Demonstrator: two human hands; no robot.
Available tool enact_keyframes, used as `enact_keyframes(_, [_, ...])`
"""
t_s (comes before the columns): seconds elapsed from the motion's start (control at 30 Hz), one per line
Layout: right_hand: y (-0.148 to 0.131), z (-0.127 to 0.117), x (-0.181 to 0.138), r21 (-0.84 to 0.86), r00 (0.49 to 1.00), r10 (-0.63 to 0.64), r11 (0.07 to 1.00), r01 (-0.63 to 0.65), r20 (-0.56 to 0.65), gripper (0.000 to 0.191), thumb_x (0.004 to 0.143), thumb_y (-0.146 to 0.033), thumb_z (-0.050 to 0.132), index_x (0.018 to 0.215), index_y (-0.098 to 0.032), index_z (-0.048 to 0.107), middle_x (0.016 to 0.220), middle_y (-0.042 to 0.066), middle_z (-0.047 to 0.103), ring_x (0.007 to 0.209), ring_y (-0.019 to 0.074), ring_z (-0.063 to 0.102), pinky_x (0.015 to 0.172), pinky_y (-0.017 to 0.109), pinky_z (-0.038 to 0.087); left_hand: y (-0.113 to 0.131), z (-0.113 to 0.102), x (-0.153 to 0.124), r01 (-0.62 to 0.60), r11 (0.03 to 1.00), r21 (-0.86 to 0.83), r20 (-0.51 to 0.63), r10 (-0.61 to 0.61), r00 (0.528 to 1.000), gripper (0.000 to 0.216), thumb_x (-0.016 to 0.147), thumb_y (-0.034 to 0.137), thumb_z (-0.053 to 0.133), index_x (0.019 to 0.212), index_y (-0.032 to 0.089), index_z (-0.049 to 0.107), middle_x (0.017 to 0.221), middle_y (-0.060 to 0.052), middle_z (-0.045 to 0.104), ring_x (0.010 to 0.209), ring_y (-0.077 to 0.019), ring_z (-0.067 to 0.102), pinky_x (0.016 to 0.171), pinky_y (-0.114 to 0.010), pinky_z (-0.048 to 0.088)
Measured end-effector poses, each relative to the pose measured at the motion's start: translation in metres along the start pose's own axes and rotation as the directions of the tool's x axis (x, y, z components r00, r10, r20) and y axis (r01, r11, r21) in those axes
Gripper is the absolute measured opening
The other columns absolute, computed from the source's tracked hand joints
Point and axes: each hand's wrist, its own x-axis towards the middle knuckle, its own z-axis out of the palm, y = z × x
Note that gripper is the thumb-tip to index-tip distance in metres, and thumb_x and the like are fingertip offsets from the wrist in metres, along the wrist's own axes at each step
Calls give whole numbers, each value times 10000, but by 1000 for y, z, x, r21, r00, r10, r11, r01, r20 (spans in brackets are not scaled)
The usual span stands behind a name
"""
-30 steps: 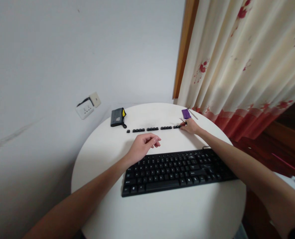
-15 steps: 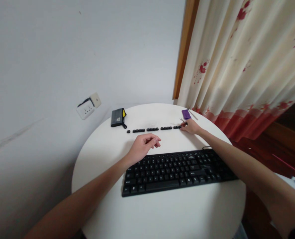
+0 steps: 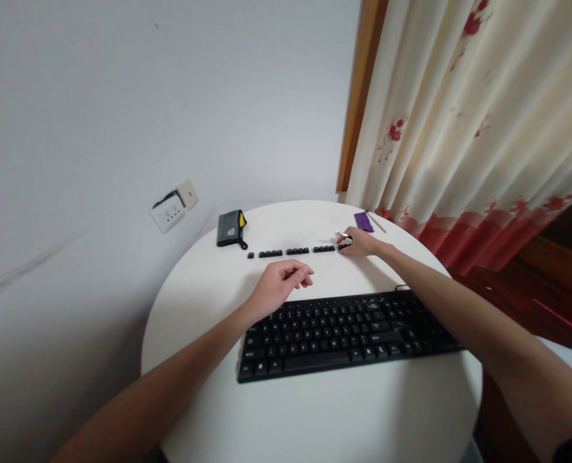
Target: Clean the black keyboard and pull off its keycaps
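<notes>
Movement is tiny but it's there: the right hand [image 3: 359,243] has slid a bit left along the row of loose black keycaps [image 3: 296,251] at the far side of the round white tabletop [image 3: 203,308]. It now sits right on the row's right end, covering the last caps. It's pinching a thin silvery metal tool [image 3: 342,235] whose tip pokes out leftwards over the caps. The small purple flat piece [image 3: 363,220] behind it is now clear of the fingers. The left hand [image 3: 280,286] hasn't budged; it's loosely curled, holding nothing, just past the top edge of the black computer keyboard [image 3: 343,331]. So I'd guess the work is at that right-end group. The grey pouch with a yellow flap [image 3: 230,228] sits untouched.
</notes>
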Motion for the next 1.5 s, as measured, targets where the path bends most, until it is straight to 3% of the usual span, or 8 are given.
enact_keyframes(0.2, [6, 2, 5, -16, 999, 22, 1000, -22, 34, 277, 711, -293, 730, 956, -175, 783, 956, 58, 743, 811, 194, 655, 732, 218, 461, 1, -1, 0, 15, 1000, 2, 12, -15, 1000, 212, 911, 302, 566, 885, 138, 699, 770, -51, 710, 698, -134, 632, 608, -233, 470])
enact_keyframes(0.53, [10, 3, 6, -25, 999, 27, 999, -26, 36, 281, 704, -336, 753, 941, -187, 775, 925, 50, 741, 844, 225, 663, 733, 248, 476, 1, -1, -1, 0, 1000, 2, 20, 0, 1000, 209, 916, 293, 557, 890, 135, 691, 775, -54, 709, 681, -128, 615, 616, -235, 466])
enact_keyframes(0.67, [14, -8, 4, -15, 1000, 17, 1000, -17, -19, 423, 680, -390, 797, 1045, -182, 748, 1069, 82, 711, 942, 248, 646, 814, 285, 479, 4, -2, -1, -16, 1000, 18, 17, 15, 1000, 217, 913, 301, 563, 889, 131, 694, 763, -49, 704, 633, -116, 576, 603, -231, 456])
enact_keyframes(0.8, [20, -25, -5, 4, 992, 69, 998, -69, -101, 375, 715, -354, 784, 1035, -162, 745, 1047, 103, 703, 932, 243, 637, 829, 312, 478, 4, -3, 0, -19, 999, 40, 10, 19, 1000, 228, 917, 308, 559, 894, 130, 698, 759, -45, 701, 613, -109, 549, 589, -226, 440])
enact_keyframes(1.0, [19, -33, -15, 48, 983, 149, 988, -144, -111, 300, 778, -349, 715, 985, -134, 746, 998, 108, 711, 884, 229, 639, 786, 313, 478, 0, -2, 0, -18, 999, 46, 13, 17, 1000, 247, 927, 327, 547, 907, 135, 701, 767, -45, 700, 623, -112, 552, 604, -232, 447])
enact_keyframes(1.5, [23, -9, -7, 81, 995, 65, 994, -71, 70, 275, 692, -280, 750, 942, -166, 766, 857, 34, 743, 784, 196, 644, 716, 258, 470, 1, -1, 0, -2, 998, 61, 14, 1, 1000, 238, 923, 320, 547, 904, 137, 699, 762, -48, 704, 614, -114, 559, 591, -233, 454])
